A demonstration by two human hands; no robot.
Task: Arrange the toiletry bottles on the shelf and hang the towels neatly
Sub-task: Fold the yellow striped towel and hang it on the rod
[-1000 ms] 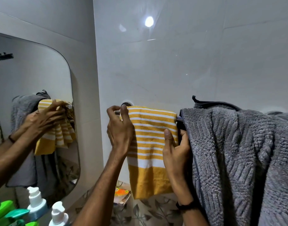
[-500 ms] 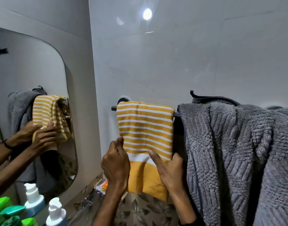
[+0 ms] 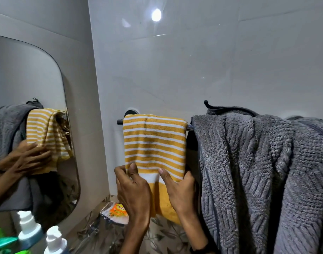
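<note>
A yellow and white striped towel hangs folded over a metal towel bar on the white tiled wall. My left hand pinches its lower left edge. Over on the lower right side, my right hand grips the cloth with the thumb pressed on the front. To the right on the same bar hangs a thick grey towel, touching the striped one. A white pump bottle stands at the bottom left.
A rounded mirror on the left wall reflects both towels and my hands. Green bottles crowd the bottom left corner. An orange packet lies on a wire rack below the bar, above leaf-patterned tiles.
Both hands slid down from the bar to the lower part of the striped towel, which now hangs flatter and straighter.
</note>
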